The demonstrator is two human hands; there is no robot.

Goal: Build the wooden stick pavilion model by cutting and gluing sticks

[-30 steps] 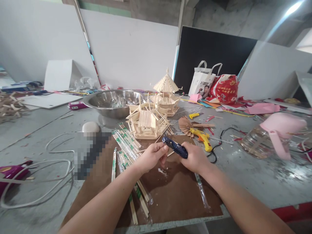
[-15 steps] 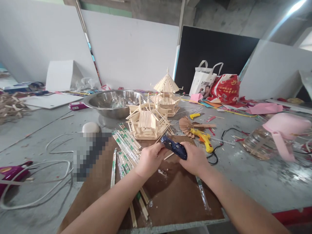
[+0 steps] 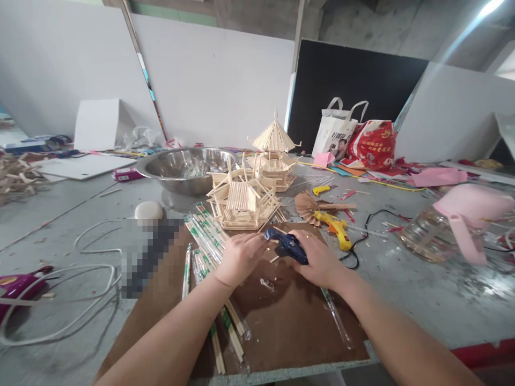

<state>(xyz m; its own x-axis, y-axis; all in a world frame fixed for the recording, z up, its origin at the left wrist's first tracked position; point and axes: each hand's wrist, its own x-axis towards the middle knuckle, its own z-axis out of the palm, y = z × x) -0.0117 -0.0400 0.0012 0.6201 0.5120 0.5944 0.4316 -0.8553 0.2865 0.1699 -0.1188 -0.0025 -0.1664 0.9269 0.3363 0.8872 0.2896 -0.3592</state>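
Right hand (image 3: pixel 316 258): wrapped around the blue tool (image 3: pixel 288 245) at its near end; grip firm in appearance. Left hand (image 3: pixel 242 258): fingers curled together, fingertips at the tool's far-left end; a pale stick tip (image 3: pixel 274 241) shows there, but whether the fingers pinch it cannot be told.

Tool position: between the two hands, above the brown board (image 3: pixel 298 332); its long axis slants from the right palm away and leftward, so that its head points at the left fingertips; the right hand is nearer the handle end, the left hand nearer the head; this head-to-fingertip alignment is, in judgement, the governing relation.

Surroundings: wrapped chopsticks (image 3: pixel 207 230) lie left of the tool, partly beneath the left forearm; the front model (image 3: pixel 241 201) stands just beyond the left hand, the tower (image 3: pixel 276 145) behind it; the glue gun (image 3: pixel 336 228) lies beyond the right hand, to its right.
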